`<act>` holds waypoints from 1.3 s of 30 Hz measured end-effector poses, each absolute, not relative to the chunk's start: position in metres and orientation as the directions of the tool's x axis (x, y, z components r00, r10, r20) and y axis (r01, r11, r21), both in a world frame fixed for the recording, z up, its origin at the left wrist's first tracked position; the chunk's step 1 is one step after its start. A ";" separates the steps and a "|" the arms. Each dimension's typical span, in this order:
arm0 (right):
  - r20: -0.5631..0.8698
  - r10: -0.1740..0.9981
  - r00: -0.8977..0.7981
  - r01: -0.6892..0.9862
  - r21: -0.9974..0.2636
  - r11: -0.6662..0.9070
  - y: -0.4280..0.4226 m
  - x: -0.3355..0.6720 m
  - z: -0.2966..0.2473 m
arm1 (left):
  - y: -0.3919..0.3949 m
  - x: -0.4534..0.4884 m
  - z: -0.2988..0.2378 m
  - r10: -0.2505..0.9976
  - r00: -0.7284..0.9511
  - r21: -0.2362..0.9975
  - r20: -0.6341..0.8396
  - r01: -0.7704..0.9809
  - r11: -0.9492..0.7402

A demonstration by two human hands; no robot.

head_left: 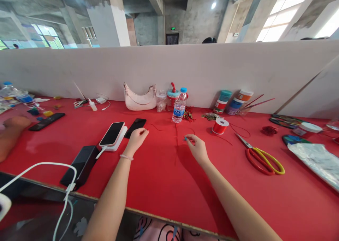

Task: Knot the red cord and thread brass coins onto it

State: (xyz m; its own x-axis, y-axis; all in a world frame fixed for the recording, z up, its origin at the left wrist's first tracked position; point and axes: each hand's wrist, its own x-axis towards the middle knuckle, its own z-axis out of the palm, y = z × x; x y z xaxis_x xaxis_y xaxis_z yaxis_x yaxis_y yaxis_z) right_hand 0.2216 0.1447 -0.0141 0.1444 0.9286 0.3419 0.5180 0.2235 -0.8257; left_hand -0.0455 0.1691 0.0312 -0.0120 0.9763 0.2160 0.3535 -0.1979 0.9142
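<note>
My left hand [137, 139] is closed in a pinch over the red table, beside a black phone [137, 126]. A thin red cord shows at its fingertips. My right hand [197, 148] is pinched too, with a small blue-green spot at its fingertips and thin red cord close by. Between the two hands, a length of red cord [176, 140] lies toward me on the table, hard to make out against the red. Past it stands a water bottle [179, 108] with a blue cap. A spool of red cord [220, 126] sits beyond my right hand.
Scissors [261, 159] with red and yellow handles lie at right. At left are a white-cased phone [112, 135], a black power adapter [81, 165] and a white cable [39, 163]. A pale handbag [140, 99] stands against the partition [106, 68]. Another person's hand [17, 122] rests far left.
</note>
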 end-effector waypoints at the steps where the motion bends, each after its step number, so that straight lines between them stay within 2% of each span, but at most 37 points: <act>1: 0.347 0.928 0.139 0.554 -0.804 0.217 0.146 0.223 -0.020 | 0.168 -0.049 0.030 0.979 0.004 0.804 0.205 0.570 -0.171; 2: 0.348 0.928 0.134 0.583 -0.785 0.210 0.147 0.225 -0.026 | 0.168 -0.053 0.030 0.983 0.019 0.660 0.183 0.738 -0.137; 3: 0.345 0.929 0.134 0.602 -0.773 0.200 0.148 0.228 -0.030 | 0.167 -0.057 0.029 0.988 0.025 0.538 0.156 0.836 -0.106; 4: 0.339 0.931 0.137 0.613 -0.767 0.189 0.148 0.230 -0.033 | 0.166 -0.060 0.029 0.991 0.017 0.466 0.130 0.881 -0.077; 8: 0.295 0.944 0.149 0.623 -0.769 0.142 0.147 0.236 -0.036 | 0.166 -0.081 0.031 0.986 -0.129 0.274 0.110 0.957 0.095; 11: 0.285 0.951 0.118 0.656 -0.742 0.141 0.145 0.236 -0.036 | 0.167 -0.094 0.032 0.967 -0.256 0.131 -0.002 0.958 0.254; 14: 0.304 0.951 0.065 0.703 -0.690 0.173 0.143 0.233 -0.035 | 0.167 -0.098 0.030 0.954 -0.286 0.077 -0.088 0.953 0.293; 18: 0.316 0.949 0.006 0.737 -0.642 0.209 0.142 0.231 -0.034 | 0.169 -0.095 0.025 0.958 -0.270 0.077 -0.099 0.957 0.278; 24: 0.305 0.952 0.006 0.720 -0.662 0.207 0.139 0.232 -0.032 | 0.169 -0.091 0.024 0.966 -0.250 0.081 -0.070 0.964 0.255; 29: 0.308 0.951 0.029 0.707 -0.679 0.198 0.138 0.232 -0.032 | 0.171 -0.088 0.026 0.970 -0.240 0.155 0.032 0.960 0.233; 31: 0.304 0.952 0.038 0.709 -0.680 0.188 0.138 0.231 -0.032 | 0.173 -0.088 0.027 0.968 -0.235 0.280 0.087 0.938 0.203; 33: 0.302 0.953 0.036 0.715 -0.674 0.187 0.138 0.231 -0.031 | 0.174 -0.086 0.028 0.969 -0.223 0.489 0.108 0.860 0.143; 36: 0.306 0.952 0.007 0.732 -0.650 0.204 0.138 0.230 -0.031 | 0.173 -0.076 0.031 0.994 -0.094 0.828 0.060 0.561 0.003; 38: 0.309 0.951 -0.015 0.746 -0.630 0.216 0.137 0.230 -0.031 | 0.169 -0.065 0.034 0.999 0.044 0.965 0.027 0.259 -0.038; 39: 0.310 0.950 -0.024 0.751 -0.622 0.221 0.137 0.230 -0.031 | 0.167 -0.059 0.035 0.995 0.102 0.993 0.017 0.110 -0.028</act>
